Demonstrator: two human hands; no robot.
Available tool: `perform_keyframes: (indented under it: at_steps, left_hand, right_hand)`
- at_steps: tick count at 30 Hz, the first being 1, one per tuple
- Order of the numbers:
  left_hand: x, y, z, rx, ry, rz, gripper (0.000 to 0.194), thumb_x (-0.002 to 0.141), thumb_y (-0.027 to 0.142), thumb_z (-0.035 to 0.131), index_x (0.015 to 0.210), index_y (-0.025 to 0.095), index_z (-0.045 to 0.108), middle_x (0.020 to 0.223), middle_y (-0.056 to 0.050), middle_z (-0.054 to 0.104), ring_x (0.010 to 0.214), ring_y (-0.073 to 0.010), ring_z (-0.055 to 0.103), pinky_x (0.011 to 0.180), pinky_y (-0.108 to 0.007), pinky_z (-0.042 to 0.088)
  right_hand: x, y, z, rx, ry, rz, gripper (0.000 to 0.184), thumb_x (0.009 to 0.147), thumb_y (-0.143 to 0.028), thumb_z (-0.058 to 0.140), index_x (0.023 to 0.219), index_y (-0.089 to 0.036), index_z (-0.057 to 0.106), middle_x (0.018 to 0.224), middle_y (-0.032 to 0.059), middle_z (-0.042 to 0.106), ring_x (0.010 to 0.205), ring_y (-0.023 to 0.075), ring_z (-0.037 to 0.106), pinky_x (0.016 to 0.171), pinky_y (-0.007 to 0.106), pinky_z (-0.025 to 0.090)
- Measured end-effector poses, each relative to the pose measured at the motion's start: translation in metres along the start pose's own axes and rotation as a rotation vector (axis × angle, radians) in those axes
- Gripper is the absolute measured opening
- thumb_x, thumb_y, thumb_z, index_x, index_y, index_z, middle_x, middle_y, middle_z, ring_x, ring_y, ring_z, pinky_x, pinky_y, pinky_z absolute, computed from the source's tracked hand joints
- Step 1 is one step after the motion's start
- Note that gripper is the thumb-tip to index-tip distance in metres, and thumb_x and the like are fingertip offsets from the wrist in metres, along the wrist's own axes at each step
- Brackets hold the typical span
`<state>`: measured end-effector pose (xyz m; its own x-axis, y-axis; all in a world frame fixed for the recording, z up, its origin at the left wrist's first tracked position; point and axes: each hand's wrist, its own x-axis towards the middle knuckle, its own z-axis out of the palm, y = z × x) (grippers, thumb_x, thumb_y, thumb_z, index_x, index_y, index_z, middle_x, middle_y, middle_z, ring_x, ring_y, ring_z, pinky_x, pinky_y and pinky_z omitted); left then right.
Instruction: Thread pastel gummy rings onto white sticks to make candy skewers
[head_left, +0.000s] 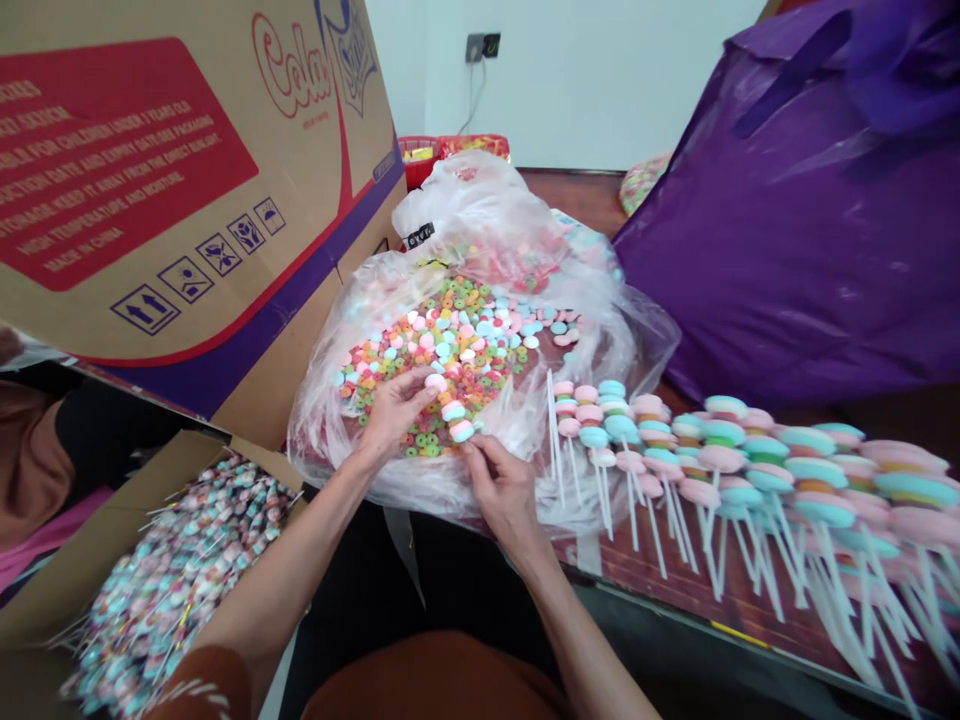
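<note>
My left hand [401,410] pinches a pink candy disc [435,382] between thumb and fingertips, at the upper end of a short candy stack. Below it, the candy lollipop [460,428] shows blue, white and pink discs with orange rings between them. My right hand [506,490] closes thumb and forefinger at the lower end of this lollipop; its stick is mostly hidden by the fingers. Both hands are over an open clear plastic bag [322,400], where loose pink, blue and white discs lie among green, orange and red candy rings [454,297].
Finished-looking candy lollipops [720,460] line the table [630,545] at right, sticks toward me. A carton [262,445] full of wrapped candies stands lower left. A large printed cardboard box [195,150] rises behind it. A purple bag [802,240] stands at right.
</note>
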<state>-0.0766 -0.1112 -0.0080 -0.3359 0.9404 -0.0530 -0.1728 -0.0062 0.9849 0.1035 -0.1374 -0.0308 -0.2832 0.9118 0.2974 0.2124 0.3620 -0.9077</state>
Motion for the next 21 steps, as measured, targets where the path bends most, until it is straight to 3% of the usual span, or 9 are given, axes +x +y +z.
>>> perform_keyframes:
  at_steps: [12, 17, 21]
  left_hand:
    - [-0.006, 0.005, -0.004, 0.163, -0.023, 0.059, 0.032, 0.078, 0.033, 0.077, 0.106, 0.018, 0.079, 0.112, -0.007, 0.077, 0.108, -0.0246, 0.069, 0.102, -0.038, 0.051]
    - [-0.008, -0.001, -0.003, 0.209, -0.002, 0.102, 0.027, 0.081, 0.030, 0.073, 0.105, 0.019, 0.079, 0.110, -0.007, 0.077, 0.102, -0.0237, 0.071, 0.097, -0.037, 0.054]
    - [-0.011, -0.008, 0.001, 0.376, 0.028, 0.190, 0.025, 0.084, 0.026, 0.069, 0.106, 0.021, 0.078, 0.110, -0.006, 0.076, 0.099, -0.0218, 0.070, 0.093, -0.035, 0.055]
  right_hand:
    - [0.001, 0.002, -0.003, -0.016, -0.086, 0.086, 0.025, 0.095, -0.032, 0.051, 0.077, -0.019, 0.061, 0.059, -0.0045, 0.046, 0.055, 0.0108, 0.043, 0.052, 0.022, 0.034]
    - [0.002, 0.001, -0.004, 0.017, -0.107, 0.140, 0.028, 0.095, -0.035, 0.051, 0.073, -0.019, 0.058, 0.057, -0.0052, 0.043, 0.054, 0.0104, 0.041, 0.051, 0.022, 0.032]
    - [0.001, 0.000, -0.003, 0.057, -0.106, 0.154, 0.029, 0.096, -0.036, 0.050, 0.072, -0.020, 0.055, 0.057, -0.0058, 0.042, 0.053, 0.0102, 0.039, 0.050, 0.022, 0.031]
